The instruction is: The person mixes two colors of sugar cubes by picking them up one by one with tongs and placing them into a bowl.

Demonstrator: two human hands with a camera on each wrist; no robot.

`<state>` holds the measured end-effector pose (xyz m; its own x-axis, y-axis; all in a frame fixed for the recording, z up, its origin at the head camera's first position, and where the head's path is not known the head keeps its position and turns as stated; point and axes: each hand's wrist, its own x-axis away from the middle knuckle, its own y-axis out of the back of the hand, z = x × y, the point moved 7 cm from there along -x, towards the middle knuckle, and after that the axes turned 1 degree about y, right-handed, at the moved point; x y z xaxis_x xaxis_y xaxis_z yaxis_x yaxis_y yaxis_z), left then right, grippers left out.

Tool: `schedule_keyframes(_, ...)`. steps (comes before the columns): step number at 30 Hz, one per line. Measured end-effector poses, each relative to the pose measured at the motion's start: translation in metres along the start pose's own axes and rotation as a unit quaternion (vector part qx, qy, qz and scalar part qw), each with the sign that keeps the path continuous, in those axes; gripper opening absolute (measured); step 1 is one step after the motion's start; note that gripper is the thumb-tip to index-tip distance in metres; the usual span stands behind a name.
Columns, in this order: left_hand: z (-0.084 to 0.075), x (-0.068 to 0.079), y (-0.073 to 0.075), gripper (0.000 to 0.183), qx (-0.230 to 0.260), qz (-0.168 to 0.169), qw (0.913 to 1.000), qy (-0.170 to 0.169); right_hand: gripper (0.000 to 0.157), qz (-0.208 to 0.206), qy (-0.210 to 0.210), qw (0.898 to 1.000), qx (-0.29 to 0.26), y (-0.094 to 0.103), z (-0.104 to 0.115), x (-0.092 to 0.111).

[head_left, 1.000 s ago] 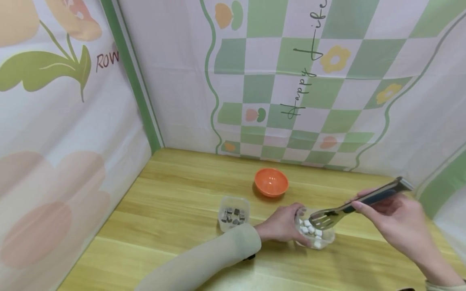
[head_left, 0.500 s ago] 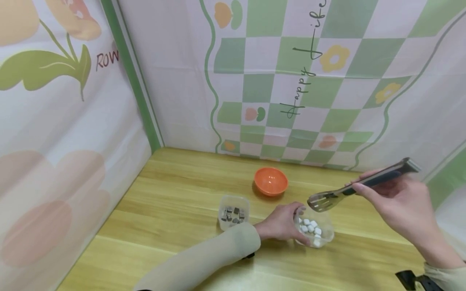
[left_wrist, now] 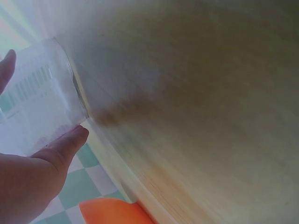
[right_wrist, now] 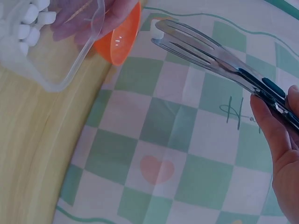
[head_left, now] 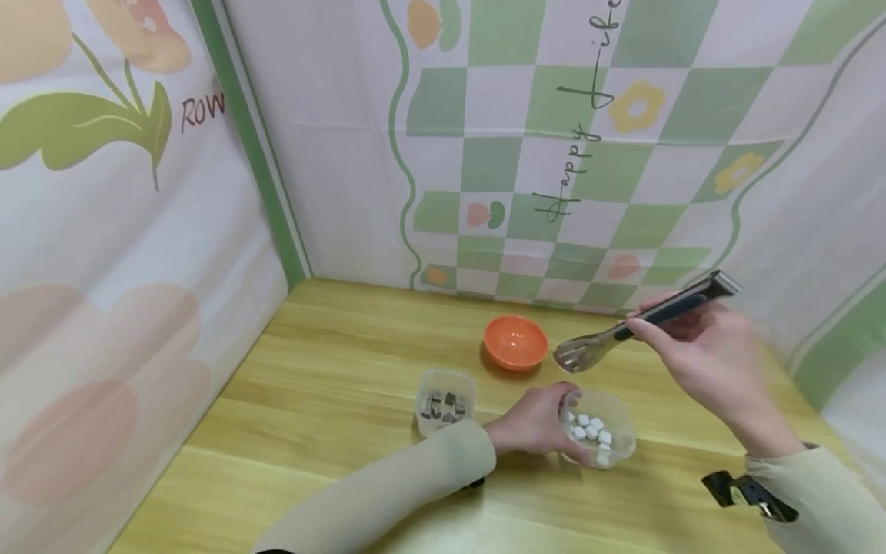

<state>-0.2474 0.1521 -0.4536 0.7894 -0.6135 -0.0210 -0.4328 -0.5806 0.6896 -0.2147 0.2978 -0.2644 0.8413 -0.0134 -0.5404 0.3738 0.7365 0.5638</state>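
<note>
My left hand (head_left: 531, 422) grips the left side of a clear plastic tub (head_left: 619, 409), thumb and fingers spread around its wall. Several small white cubes (head_left: 591, 433) with rounded edges lie in that tub. In my right hand (head_left: 716, 373) are metal tongs (head_left: 661, 314) with dark handle grips, held up over the table to the right of an orange bowl (head_left: 515, 344). The right wrist view shows a single white cube (right_wrist: 157, 31) pinched between the tong tips. Inside, the bowl holds nothing. The left wrist view shows the fingers (left_wrist: 65, 144) against the tub's wall.
Left of the held tub stands a second clear tub (head_left: 444, 378) holding several dark metallic cubes (head_left: 450, 401), partly behind the left sleeve (head_left: 408, 481). The wooden table (head_left: 332, 362) meets a patterned cloth (head_left: 346, 192) at its back and left sides.
My right hand has raised the tongs out of the white-cube tub and carried them left and away, toward the orange bowl. The left hand and its tub have stayed in place.
</note>
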Motion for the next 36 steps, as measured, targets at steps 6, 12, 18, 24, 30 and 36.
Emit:
schedule_keyframes(6,-0.003,0.001,0.001,0.093,-0.002,0.001,1.0,0.0,0.019,-0.004,-0.003,1.0,-0.01,-0.017,-0.002,-0.013)
schedule_keyframes(12,-0.005,0.002,0.0,0.092,-0.005,0.004,1.0,-0.001,0.02,-0.003,0.016,1.0,-0.026,-0.034,-0.006,-0.022)
schedule_keyframes(18,-0.004,0.001,0.0,0.092,-0.001,0.006,1.0,-0.002,0.022,0.0,0.031,0.999,-0.037,-0.048,-0.007,-0.031)
schedule_keyframes(24,-0.002,0.0,0.003,0.089,0.008,0.004,1.0,-0.001,0.023,0.016,0.021,0.999,-0.032,-0.065,-0.008,-0.04)
schedule_keyframes(30,-0.003,0.0,0.004,0.09,0.0,0.0,1.0,-0.006,0.02,0.015,0.017,0.999,-0.041,-0.078,-0.01,-0.045)
schedule_keyframes(36,-0.002,0.002,0.002,0.093,-0.009,0.003,0.9999,-0.006,0.02,0.024,0.013,0.999,-0.034,-0.09,-0.015,-0.049)
